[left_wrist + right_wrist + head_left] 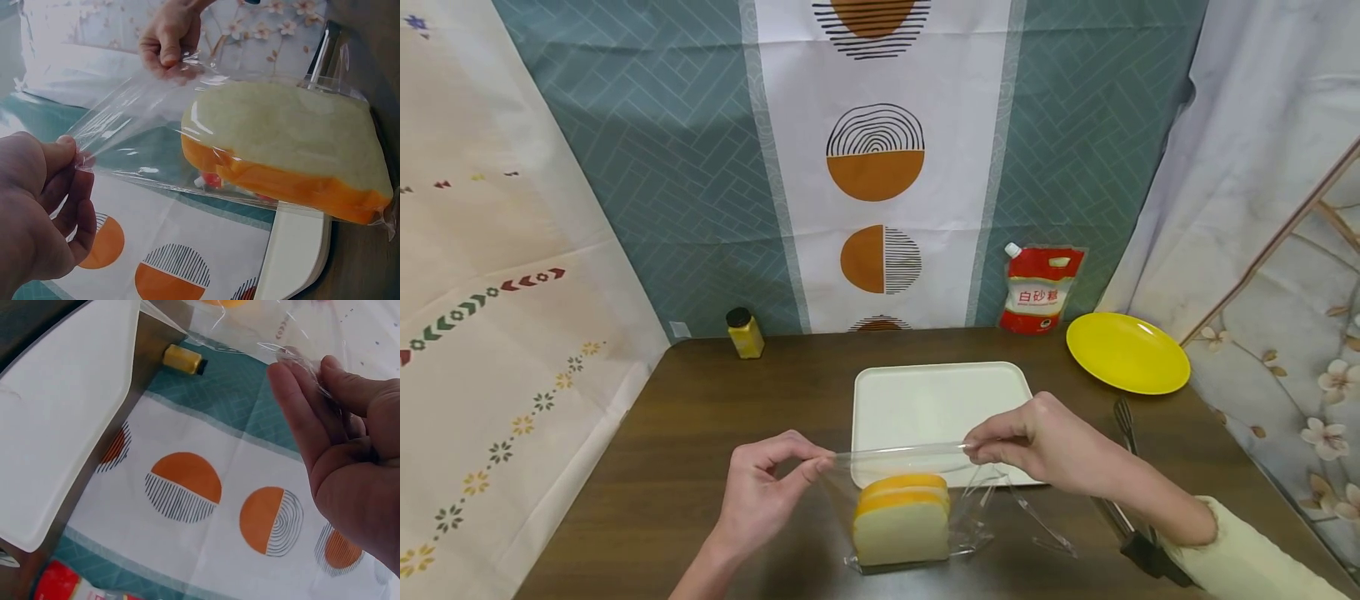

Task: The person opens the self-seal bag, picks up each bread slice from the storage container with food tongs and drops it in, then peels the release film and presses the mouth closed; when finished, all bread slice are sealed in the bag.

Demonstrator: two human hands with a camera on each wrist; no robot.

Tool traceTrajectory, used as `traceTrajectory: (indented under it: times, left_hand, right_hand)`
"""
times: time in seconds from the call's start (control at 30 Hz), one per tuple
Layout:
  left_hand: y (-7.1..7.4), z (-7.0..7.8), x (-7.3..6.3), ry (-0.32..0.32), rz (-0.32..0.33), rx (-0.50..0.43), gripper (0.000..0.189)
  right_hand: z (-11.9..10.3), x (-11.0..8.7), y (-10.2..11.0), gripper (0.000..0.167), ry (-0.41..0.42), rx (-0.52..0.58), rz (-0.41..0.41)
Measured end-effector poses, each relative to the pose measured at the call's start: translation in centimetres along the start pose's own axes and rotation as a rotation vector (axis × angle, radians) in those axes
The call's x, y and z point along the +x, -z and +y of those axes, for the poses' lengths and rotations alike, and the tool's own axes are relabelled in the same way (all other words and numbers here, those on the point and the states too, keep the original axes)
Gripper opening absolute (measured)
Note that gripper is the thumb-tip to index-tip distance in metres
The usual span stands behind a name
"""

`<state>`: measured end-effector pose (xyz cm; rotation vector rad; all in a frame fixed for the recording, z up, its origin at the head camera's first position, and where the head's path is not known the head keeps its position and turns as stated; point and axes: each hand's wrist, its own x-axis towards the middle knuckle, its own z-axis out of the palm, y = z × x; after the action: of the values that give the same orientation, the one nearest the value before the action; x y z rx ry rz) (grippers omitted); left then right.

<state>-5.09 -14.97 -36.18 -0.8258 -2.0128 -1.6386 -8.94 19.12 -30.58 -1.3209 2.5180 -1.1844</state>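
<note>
Slices of bread (902, 527) with orange-yellow crust stand inside a clear plastic bag (144, 134) at the front of the table. My left hand (775, 479) pinches one top corner of the bag between thumb and fingers. The opposite corner is pinched by my right hand (1037, 442), so the bag's upper edge is stretched straight between both hands above the bread. In the left wrist view the bread (287, 137) shows through the film, its flat face pale. The right wrist view has the right hand (350, 425) with film between thumb and fingertips.
Behind the bread lies a white tray (936, 400). A yellow plate (1127, 352) and a red sugar pouch (1041, 290) are at the back right. A small yellow jar (745, 333) with a black lid stands back left. Tongs (1120, 517) and a whisk-like utensil (1124, 417) lie at right.
</note>
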Motion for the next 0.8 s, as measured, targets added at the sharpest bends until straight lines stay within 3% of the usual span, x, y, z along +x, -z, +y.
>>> traceTrajectory:
  times: [0.37, 0.5, 0.8]
  left_hand:
    - [0.04, 0.05, -0.01, 0.027, 0.014, 0.005, 0.021]
    - [0.16, 0.04, -0.1, 0.067, 0.012, 0.013, 0.022]
    - [0.21, 0.08, -0.13, 0.038, 0.006, 0.011, 0.024]
  right_hand:
    - [0.07, -0.29, 0.13, 0.018, -0.007, 0.044, -0.011]
    - [0.24, -0.43, 0.23, 0.025, 0.017, 0.07, -0.033]
    - [0.57, -0.81, 0.31, 0.028, 0.093, 0.106, -0.052]
